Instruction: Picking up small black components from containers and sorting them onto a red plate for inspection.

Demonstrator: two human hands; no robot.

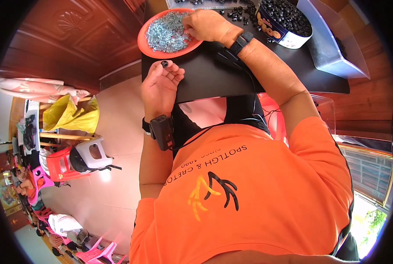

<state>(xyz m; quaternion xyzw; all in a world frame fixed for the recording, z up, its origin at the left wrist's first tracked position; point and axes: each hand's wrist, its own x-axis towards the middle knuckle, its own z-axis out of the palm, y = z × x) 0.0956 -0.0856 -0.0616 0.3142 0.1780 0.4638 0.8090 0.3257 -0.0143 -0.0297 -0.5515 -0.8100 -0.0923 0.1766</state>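
Note:
A small round black part [164, 64] is held at the fingertips of my left hand [160, 86], just off the table's near left edge. The hand is palm up with its fingers curled. My right hand [208, 25] reaches over the orange-red plate [142, 38], fingers pinched down at the right side of its heap of small silvery metal pieces [167, 33]. The pieces are too small to name surely. What the right fingertips hold, if anything, is hidden.
A round tin [295, 41] full of black parts stands right of my right hand, with loose black parts [237, 15] beside it. A grey angled bin [337, 57] is at the right of the black table [205, 79]. Stools [90, 154] stand on the floor at left.

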